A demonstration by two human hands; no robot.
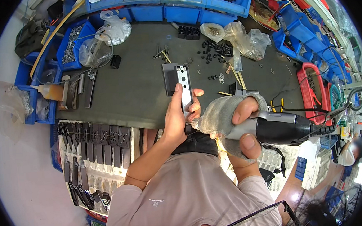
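The pale short-sleeved shirt (190, 190) bears a small white emblem (155, 202); glasses (255, 214) are black-framed; grey fabric (216, 110) partly covers the right hand (234, 119).

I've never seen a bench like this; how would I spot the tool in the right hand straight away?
Start at the big dark work mat and go to its near edge, right of the middle. There the right hand, partly wrapped in grey cloth, grips the tool. Unlike the slim, holed metal piece in the left hand, it is a thick, rounded black-and-grey body.
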